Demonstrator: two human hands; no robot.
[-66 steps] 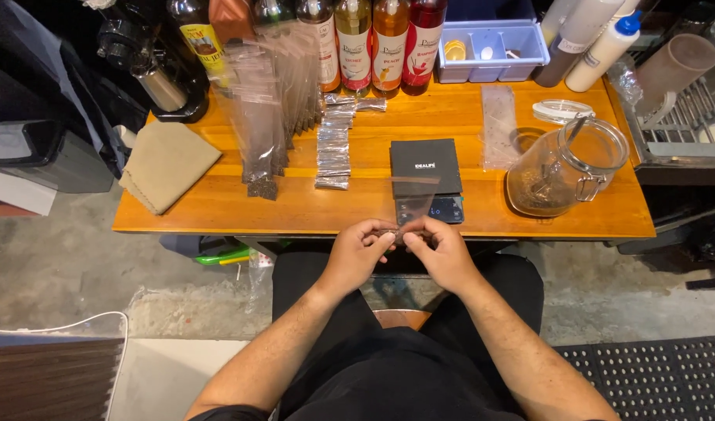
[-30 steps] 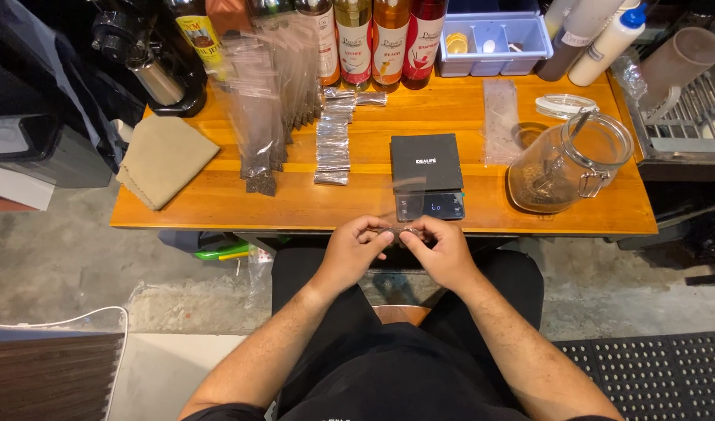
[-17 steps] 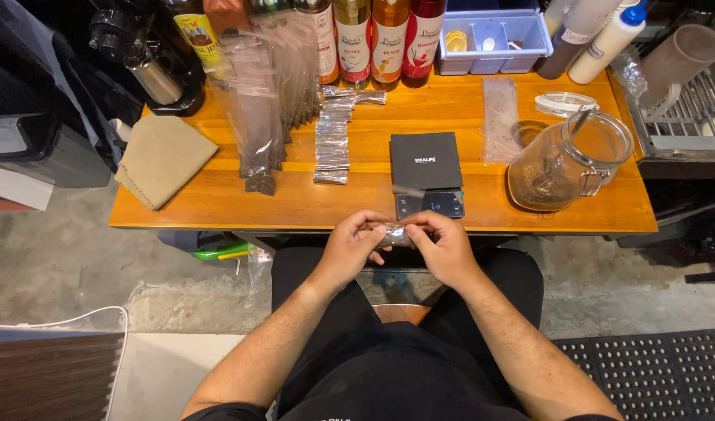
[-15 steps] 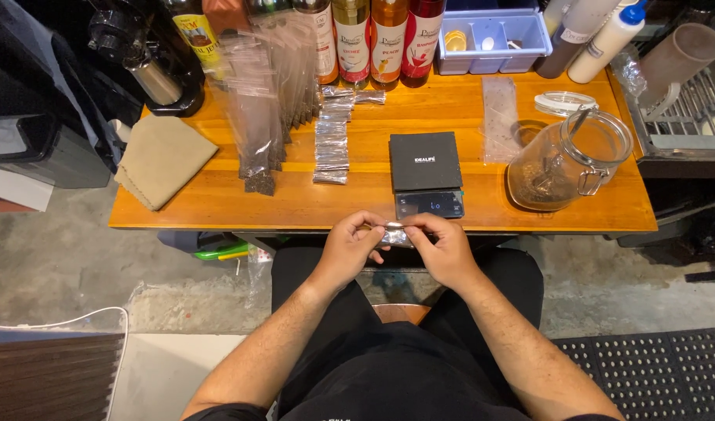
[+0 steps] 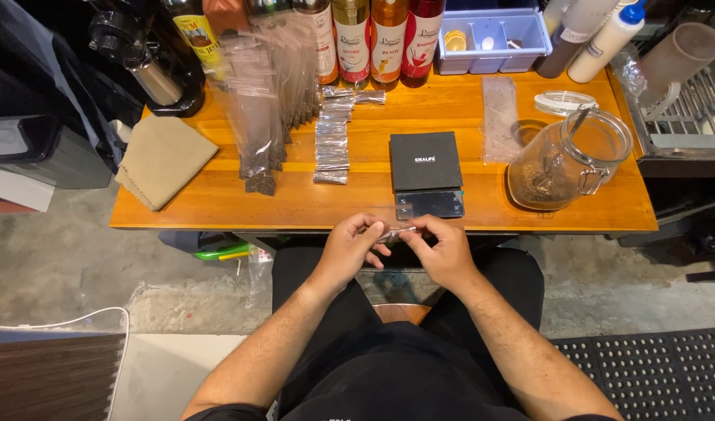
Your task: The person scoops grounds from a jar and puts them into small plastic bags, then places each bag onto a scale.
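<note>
Both hands (image 5: 396, 248) pinch small clear bag (image 5: 395, 231) past table edge (image 5: 295, 227).

Bright overhead light, glare on the worktop (image 5: 373, 199); dark background, sharp focus, slight wide-angle bending at edges.
</note>
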